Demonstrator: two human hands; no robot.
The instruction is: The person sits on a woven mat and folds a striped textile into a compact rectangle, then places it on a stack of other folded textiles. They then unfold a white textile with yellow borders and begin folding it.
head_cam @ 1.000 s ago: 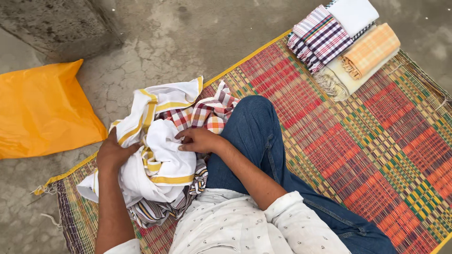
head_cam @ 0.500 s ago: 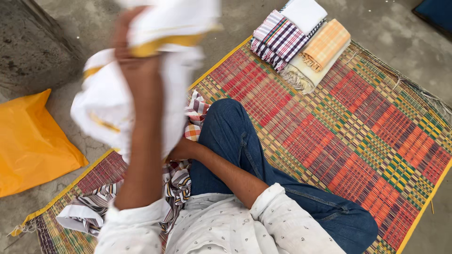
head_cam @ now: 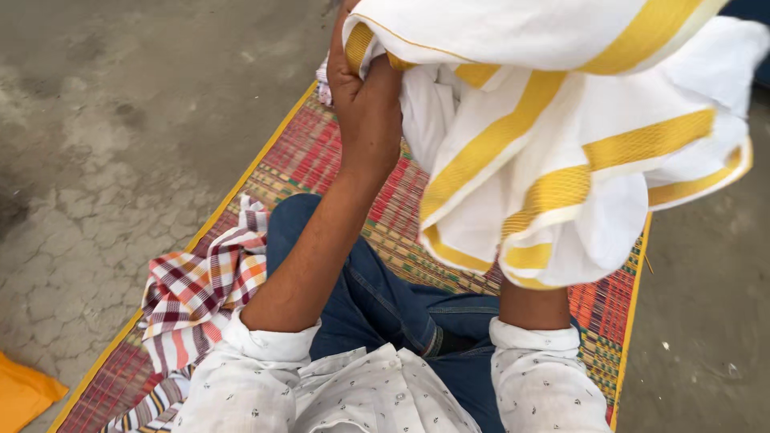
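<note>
Hanging in the air above the person's lap, a white cloth with yellow stripes fills the upper right of the head view, bunched and draped in loose folds. Its upper left edge is pinched in the left hand, whose fingers are closed around a gathered corner, the arm raised straight up from the white dotted shirt sleeve. The right hand is hidden behind the hanging fabric; only its forearm shows below the cloth's lower edge, so whether that hand is closed or spread cannot be told.

Under the cloth, the person's legs in blue jeans are folded on a woven straw mat patterned in red, green and yellow with a yellow border. Beside the left knee, a red, white and orange checked cloth lies crumpled on the mat, and a striped cloth shows just below it near the bottom edge. Cracked grey concrete floor surrounds the mat, and the corner of an orange plastic bag lies on it at the lower left.
</note>
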